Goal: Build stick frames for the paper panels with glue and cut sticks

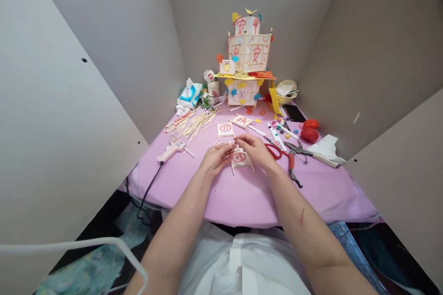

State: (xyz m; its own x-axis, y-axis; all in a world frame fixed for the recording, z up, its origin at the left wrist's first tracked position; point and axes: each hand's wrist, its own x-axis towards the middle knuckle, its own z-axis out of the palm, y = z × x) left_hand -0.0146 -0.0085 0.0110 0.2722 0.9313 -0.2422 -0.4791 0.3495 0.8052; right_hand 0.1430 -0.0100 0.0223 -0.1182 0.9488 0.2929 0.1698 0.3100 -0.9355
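Note:
My left hand (218, 156) and my right hand (254, 148) meet over the middle of the table, fingertips pinched close together. Whatever small thing lies between them is too tiny to make out. Just below the fingers is a small stick-framed paper panel (239, 158) with a red mark, partly hidden by my hands. Beyond them lie a second framed panel (225, 129) with a red circled mark and a tilted third panel (242, 121). A pale pink glue gun (172, 148) rests to the left of my left hand. Red-handled scissors (273, 151) lie right of my right hand.
A decorated paper-and-stick lantern tower (249, 53) stands at the back. Loose wooden sticks (198, 124) spread at the left, near a tissue pack (190, 94). Pliers (292, 163), markers (276, 136), red yarn balls (309, 133), a phone (294, 113) and a bowl (286, 97) occupy the right.

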